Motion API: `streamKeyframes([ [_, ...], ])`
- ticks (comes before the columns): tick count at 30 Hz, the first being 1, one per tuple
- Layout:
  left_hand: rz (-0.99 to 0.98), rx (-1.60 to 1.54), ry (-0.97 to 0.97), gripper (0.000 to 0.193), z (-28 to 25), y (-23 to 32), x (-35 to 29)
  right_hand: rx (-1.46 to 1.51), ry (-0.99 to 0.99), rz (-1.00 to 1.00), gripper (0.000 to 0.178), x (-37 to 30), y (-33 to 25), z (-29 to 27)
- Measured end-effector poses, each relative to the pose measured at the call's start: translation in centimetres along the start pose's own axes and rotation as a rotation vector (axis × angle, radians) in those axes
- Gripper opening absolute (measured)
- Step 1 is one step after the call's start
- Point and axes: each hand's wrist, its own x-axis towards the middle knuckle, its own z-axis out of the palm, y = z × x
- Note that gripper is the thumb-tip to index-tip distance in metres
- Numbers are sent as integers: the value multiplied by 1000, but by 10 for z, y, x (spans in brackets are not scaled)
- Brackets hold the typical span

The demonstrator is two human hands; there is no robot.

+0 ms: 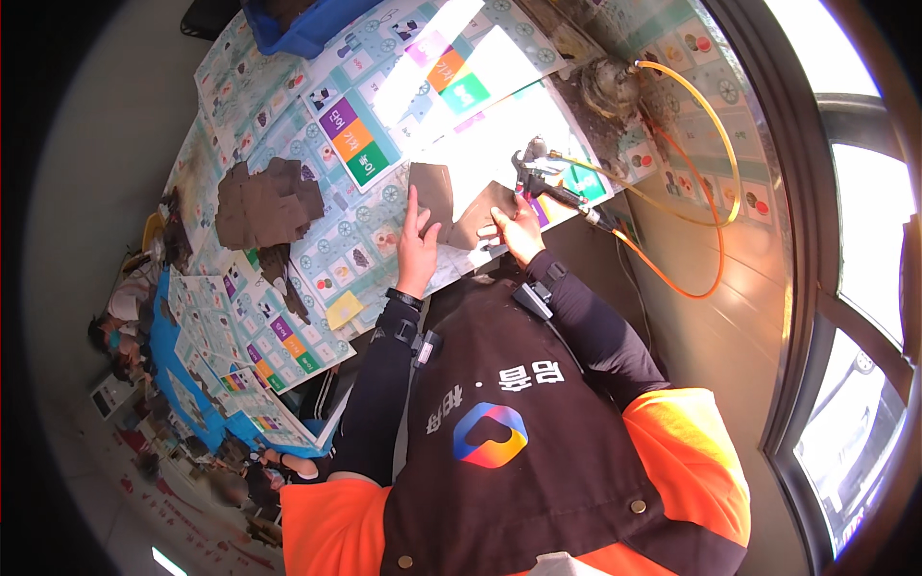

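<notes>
My left hand (417, 257) has the left part of a flat brown curved piece (434, 187) between its thumb and fingers, the index finger stretched along the edge. At the piece's right part is my right hand (521, 232), its fingers closed on the edge. The two parts spread apart at the top in a U shape; the material looks like leather or felt, which I cannot tell. Just beyond my right hand lies a spray gun (538, 169) with a black handle. Its tip points toward the far side of the table.
A stack of brown flat pieces (269, 204) lies on the left of the printed sheets (365, 226) covering the table. Yellow (727, 144) and orange (715, 274) hoses loop at right. A blue bin (298, 36) stands at the far edge. Other people (125, 336) are at far left.
</notes>
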Motion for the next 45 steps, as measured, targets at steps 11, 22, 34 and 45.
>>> streamKeyframes([
  [11, -146, -39, 59, 74, 1, -36, 17, -483, 47, -122, 47, 16, -4, -10],
  [22, -156, -202, 99, 70, 16, -56, 16, -745, 89, -75, 40, 13, -14, -5],
  [34, -109, -18, 121, 62, -10, -37, 18, -1188, 136, -398, 29, -4, -46, -38],
  [45, -445, -154, -131, 25, -144, -49, 4, -1317, 123, -607, 21, -35, -90, -108],
])
